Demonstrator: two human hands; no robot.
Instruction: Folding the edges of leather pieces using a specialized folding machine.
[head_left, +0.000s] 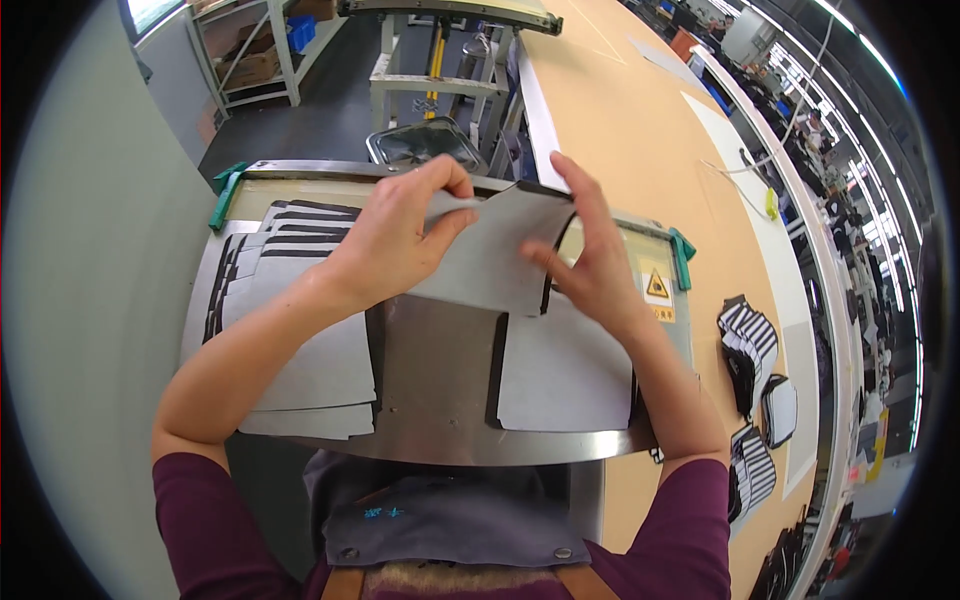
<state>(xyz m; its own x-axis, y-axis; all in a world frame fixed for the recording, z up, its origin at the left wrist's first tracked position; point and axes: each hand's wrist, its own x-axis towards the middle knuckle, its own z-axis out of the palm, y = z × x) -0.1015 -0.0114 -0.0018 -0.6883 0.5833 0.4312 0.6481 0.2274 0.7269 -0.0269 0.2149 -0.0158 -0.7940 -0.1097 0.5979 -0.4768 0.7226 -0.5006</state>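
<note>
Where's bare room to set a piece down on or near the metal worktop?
The metal worktop is bare between the left gray stack and the right gray panel, below the raised panel pinched in the left hand. The tan table beyond the right hand has an open stretch. Crowded: the worktop's left side, and the tan table's near end, by the striped stacks.

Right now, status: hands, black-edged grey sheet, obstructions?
Left hand pinching sheet; right hand at its right edge, grip unclear. Sheet raised over silver metal worktop. Stacked grey sheets beneath left forearm.

A blue bin [300, 33] and brown box [252, 66] sit on a pale rack [286, 60] — right of them, a tan table [600, 90].
</note>
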